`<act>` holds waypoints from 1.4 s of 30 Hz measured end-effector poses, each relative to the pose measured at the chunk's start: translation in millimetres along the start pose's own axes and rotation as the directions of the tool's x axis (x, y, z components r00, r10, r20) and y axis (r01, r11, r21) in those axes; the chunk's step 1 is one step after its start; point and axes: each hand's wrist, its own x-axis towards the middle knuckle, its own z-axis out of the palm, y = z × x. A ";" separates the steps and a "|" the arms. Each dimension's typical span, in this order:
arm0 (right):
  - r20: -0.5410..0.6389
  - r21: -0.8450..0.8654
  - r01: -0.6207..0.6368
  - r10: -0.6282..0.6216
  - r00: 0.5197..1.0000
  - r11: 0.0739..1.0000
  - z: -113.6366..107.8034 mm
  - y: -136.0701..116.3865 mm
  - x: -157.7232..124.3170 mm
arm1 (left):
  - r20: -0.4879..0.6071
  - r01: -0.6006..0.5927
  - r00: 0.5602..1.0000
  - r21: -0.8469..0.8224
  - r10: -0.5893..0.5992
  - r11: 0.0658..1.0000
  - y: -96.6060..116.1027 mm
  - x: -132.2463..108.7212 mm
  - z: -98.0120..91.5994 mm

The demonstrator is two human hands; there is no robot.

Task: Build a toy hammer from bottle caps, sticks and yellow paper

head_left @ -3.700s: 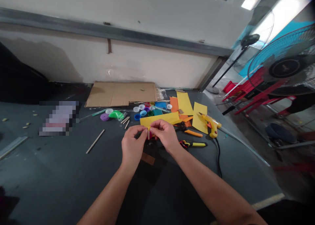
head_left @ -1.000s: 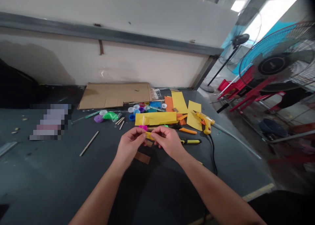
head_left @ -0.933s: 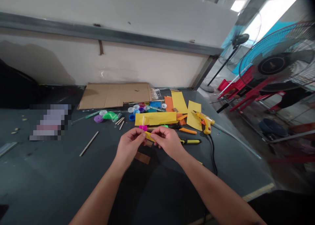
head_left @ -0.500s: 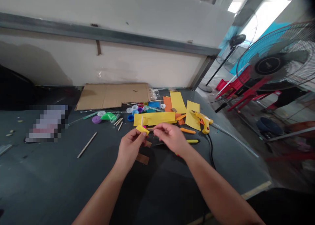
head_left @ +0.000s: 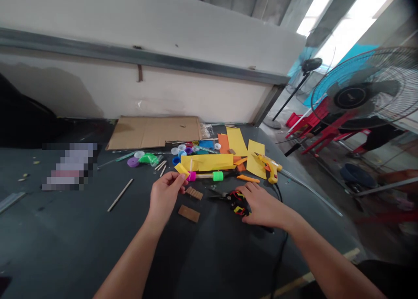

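Yellow paper scrap [head_left: 181, 168] sits pinched between the thumb and fingertips of the left hand [head_left: 163, 196], lifted just off the dark table [head_left: 65, 229] near the middle of the view. At 3 o'clock from that hand the right hand [head_left: 263, 205] lies palm down over the red-and-black handles of the scissors [head_left: 232, 199], fingers loosely bent – whether they have closed round the handles cannot be told. The scissor blades point toward 9 o'clock, into the gap between the two hands.

Just past the scrap, at 2 o'clock, lies a short stick with a pink cap and a green cap [head_left: 204, 176] on its ends. Two brown cardboard bits crowd the space under the left hand – one [head_left: 194, 193] at 3 o'clock beside the fingers, one [head_left: 188, 213] at 4 o'clock. Beyond, at 12 o'clock, a long yellow sheet [head_left: 209, 161] and loose bottle caps [head_left: 183, 148] lie before a flat cardboard sheet [head_left: 155, 132]. An orange knife [head_left: 248, 178] and a yellow glue gun [head_left: 268, 166] lie at 12 o'clock from the right hand, the gun's black cord [head_left: 277, 251] running under that wrist. A wooden stick [head_left: 120, 195] lies apart at 9 o'clock
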 end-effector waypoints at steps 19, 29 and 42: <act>0.203 0.915 -0.166 -0.064 0.977 0.367 21.2 -98.5 33.2 | 0.001 -0.048 0.999 0.155 0.048 0.987 10.3 1.8 -17.4; 0.184 0.924 -0.160 -0.037 0.982 0.346 28.3 -97.8 32.5 | 0.112 -0.055 0.993 0.062 0.048 0.997 6.9 -1.4 -11.8; 0.159 0.945 -0.142 -0.035 0.987 0.293 35.2 -101.3 33.2 | 0.122 -0.022 0.992 0.056 0.015 0.998 10.1 -2.4 -8.5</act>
